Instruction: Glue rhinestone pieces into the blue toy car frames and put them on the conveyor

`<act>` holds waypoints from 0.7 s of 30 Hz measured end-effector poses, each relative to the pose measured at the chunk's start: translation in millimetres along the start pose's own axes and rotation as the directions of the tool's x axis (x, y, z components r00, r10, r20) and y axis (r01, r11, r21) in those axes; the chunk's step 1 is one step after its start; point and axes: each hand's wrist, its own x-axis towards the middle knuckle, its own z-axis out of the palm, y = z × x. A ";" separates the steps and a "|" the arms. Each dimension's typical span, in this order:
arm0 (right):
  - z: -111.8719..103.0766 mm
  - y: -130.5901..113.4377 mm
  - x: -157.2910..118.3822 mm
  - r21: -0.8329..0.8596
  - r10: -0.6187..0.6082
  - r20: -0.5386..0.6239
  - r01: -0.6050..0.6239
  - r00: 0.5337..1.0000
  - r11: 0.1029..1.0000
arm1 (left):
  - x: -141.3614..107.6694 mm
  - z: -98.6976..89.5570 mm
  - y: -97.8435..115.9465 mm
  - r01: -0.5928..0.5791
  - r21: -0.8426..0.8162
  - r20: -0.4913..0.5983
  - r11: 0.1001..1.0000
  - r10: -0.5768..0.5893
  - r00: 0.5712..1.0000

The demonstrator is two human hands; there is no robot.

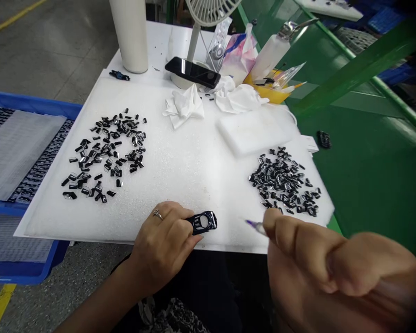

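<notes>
At the front edge of the white foam-covered table, my left hand is closed around a small dark toy car body, its free end pointing right. A ring shows on one finger. To the right, my right hand grips a thin tool with a purple tip, which points left and stands apart from the car body. Small black parts lie scattered on the left of the foam. A denser heap of black parts lies just beyond my right hand.
Along the back are a fan, a phone, white cloths, a spray bottle and a yellow container. A foam block lies at right. Blue trays stand left, below the table.
</notes>
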 end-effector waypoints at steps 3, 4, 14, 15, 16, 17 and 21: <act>4.6 -0.5 4.2 0.556 0.385 -0.061 -0.289 0.921 0.779 | -7.6 4.6 -1.9 -0.165 0.083 -0.034 0.983 0.169 0.985; 7.4 0.4 5.8 0.632 0.474 -0.030 -0.351 0.880 0.691 | -9.1 5.4 -2.1 -0.201 0.103 -0.042 0.974 0.206 0.978; 22.1 10.9 7.5 0.737 0.585 0.025 -0.410 0.810 0.537 | -7.8 3.4 -1.1 -0.354 0.187 -0.039 0.916 0.367 0.930; 22.4 11.4 7.7 0.737 0.586 0.030 -0.414 0.810 0.535 | -7.6 3.2 -1.4 -0.355 0.191 -0.032 0.915 0.367 0.930; 22.7 11.9 7.9 0.734 0.585 0.033 -0.417 0.811 0.536 | -7.4 3.1 -1.7 -0.356 0.194 -0.028 0.914 0.368 0.929; 23.0 12.5 8.1 0.728 0.582 0.037 -0.420 0.812 0.541 | -7.3 3.1 -2.0 -0.358 0.194 -0.026 0.913 0.370 0.929; 22.9 13.8 7.9 0.698 0.565 0.047 -0.432 0.824 0.572 | -7.2 4.4 -2.2 -0.367 0.191 -0.035 0.910 0.380 0.924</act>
